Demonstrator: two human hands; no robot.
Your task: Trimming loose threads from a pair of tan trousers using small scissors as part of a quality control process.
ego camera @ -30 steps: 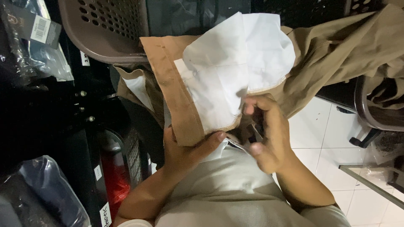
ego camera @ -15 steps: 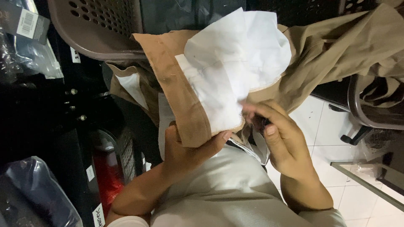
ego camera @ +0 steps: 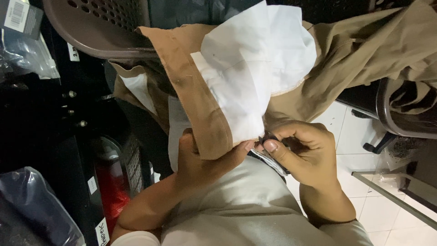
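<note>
A brown garment point(ego camera: 200, 105) with a white pocket lining point(ego camera: 255, 77) turned out hangs in front of me over my lap. My left hand point(ego camera: 200, 159) grips the brown waistband from beneath, thumb at the lining's lower edge. My right hand point(ego camera: 305, 152) is closed around a small dark tool point(ego camera: 268, 139) at the lining's bottom corner, right beside my left thumb. The tool is mostly hidden by my fingers, so its kind is unclear. The rest of the garment point(ego camera: 378, 50) trails off to the upper right.
A brown perforated plastic basket point(ego camera: 100, 27) sits at the upper left. Dark shelves with bagged items point(ego camera: 27, 50) fill the left side, with a red object point(ego camera: 111, 191) low down. A chair base point(ego camera: 391, 118) stands on white floor tiles point(ego camera: 355, 132) at right.
The view has closed in on the garment. My right hand has shifted from below the lining up to its bottom corner, fingers curled tighter around the small dark tool.
</note>
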